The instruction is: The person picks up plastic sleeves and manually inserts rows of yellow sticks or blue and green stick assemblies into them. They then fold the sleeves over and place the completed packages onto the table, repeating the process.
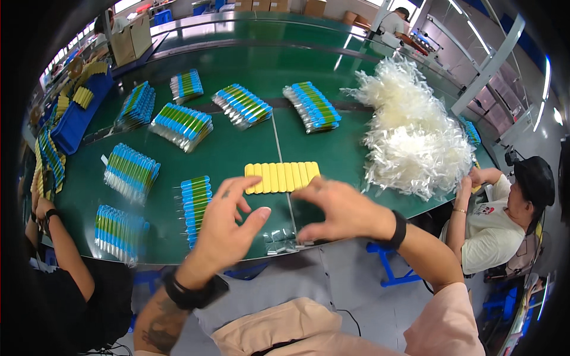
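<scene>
A row of yellow flat strips with rounded ends lies side by side on the green table in front of me. My left hand hovers at the row's near left, thumb and fingers apart, holding nothing I can see. Over the row's right end reaches my right hand, its fingers curved and spread from the thumb; whether a fingertip touches the strips I cannot tell. Left of my left hand is a column of blue-and-green strips with thin pins sticking out. Between my wrists, small clear plastic pieces rest near the table edge.
Several bundles of blue-and-green strips in clear sleeves are spread over the table. A heap of translucent sleeves stands at right. At far left is a blue bin. Co-workers sit on both sides, one in a black cap.
</scene>
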Motion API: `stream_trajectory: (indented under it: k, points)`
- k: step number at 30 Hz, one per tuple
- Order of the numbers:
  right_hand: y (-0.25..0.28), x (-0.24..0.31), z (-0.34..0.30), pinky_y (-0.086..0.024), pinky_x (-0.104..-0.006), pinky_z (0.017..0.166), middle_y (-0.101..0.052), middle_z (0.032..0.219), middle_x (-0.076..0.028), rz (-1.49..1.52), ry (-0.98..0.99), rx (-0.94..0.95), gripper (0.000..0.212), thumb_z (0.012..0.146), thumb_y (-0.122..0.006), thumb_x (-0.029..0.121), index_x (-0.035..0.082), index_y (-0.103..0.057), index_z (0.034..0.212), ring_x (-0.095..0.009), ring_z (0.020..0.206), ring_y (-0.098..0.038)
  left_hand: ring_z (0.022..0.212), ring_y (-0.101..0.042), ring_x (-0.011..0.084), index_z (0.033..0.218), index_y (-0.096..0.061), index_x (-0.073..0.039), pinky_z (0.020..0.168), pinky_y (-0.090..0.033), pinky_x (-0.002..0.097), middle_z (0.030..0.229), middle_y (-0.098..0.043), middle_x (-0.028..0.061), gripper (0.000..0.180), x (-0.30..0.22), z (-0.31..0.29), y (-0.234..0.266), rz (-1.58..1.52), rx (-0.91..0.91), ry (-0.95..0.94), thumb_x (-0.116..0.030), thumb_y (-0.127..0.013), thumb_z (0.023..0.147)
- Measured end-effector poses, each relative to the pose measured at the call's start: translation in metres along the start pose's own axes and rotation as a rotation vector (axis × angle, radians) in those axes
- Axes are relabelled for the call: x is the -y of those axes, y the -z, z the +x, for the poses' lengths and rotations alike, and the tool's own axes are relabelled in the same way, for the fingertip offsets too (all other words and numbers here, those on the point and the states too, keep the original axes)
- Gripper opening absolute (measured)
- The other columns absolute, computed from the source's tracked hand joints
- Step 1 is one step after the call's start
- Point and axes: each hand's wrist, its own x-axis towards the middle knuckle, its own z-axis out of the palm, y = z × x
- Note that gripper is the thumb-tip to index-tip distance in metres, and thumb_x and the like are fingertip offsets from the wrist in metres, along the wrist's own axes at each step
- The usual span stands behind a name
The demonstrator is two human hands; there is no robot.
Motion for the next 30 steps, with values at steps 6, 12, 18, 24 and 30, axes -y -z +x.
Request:
stream_trajectory:
  k: [6,12,18,24,30]
  points:
    - [-0.054,0.051,0.026,-0.055,-0.0468,0.078,-0.066,0.103,-0.019,-0.155,0.264,0.1,0.064,0.071,-0.086,0.037,0.003,-0.059,0.118,-0.038,0.093,-0.068,0.076,-0.059,0.0153,0.122,-0.062,0.003,0.069,-0.048,0.0308,0.102,-0.068,0.0134,0.03,0.038,-0.029,-0.034,-0.209,-0.229,0.02,-0.015,-0.055,0.098]
    - [-0.059,0.037,0.03,-0.053,-0.0479,0.07,-0.066,0.081,-0.017,0.094,0.157,0.106,0.015,0.087,-0.07,0.014,0.001,-0.063,0.087,-0.039,0.077,-0.066,0.079,-0.065,0.0235,0.123,-0.062,0.002,0.073,-0.05,0.0345,0.094,-0.07,0.0144,0.035,0.039,-0.033,-0.04,-0.232,-0.155,0.046,-0.024,-0.048,0.103]
    - [-0.08,0.045,0.011,-0.053,-0.0463,0.069,-0.065,0.079,-0.016,0.243,0.094,-0.205,0.014,0.087,-0.069,0.006,0.0,-0.058,0.08,-0.038,0.079,-0.066,0.078,-0.065,0.0317,0.123,-0.061,0.004,0.074,-0.052,0.0383,0.092,-0.068,0.0174,0.035,0.034,-0.04,-0.034,-0.182,-0.155,-0.04,-0.022,-0.053,0.101]
    - [-0.034,0.008,-0.007,-0.051,-0.0343,0.058,-0.063,0.076,-0.008,0.479,-0.093,-0.764,0.018,0.096,-0.065,0.008,0.004,-0.056,0.081,-0.023,0.063,-0.065,0.076,-0.065,0.0286,0.129,-0.058,0.0,0.071,-0.051,0.0362,0.094,-0.068,0.0159,0.037,0.039,-0.032,-0.038,-0.16,-0.081,-0.041,-0.023,-0.051,0.1]
    - [0.174,-0.033,-0.053,-0.048,-0.0335,0.063,-0.054,0.076,-0.002,0.731,0.064,-1.41,0.016,0.104,-0.06,0.022,0.007,-0.056,0.099,-0.016,0.064,-0.055,0.086,-0.065,0.039,0.126,-0.061,0.0,0.079,-0.052,0.0451,0.099,-0.069,0.0176,0.042,0.034,-0.04,-0.036,-0.12,-0.023,0.064,-0.022,-0.067,0.09]
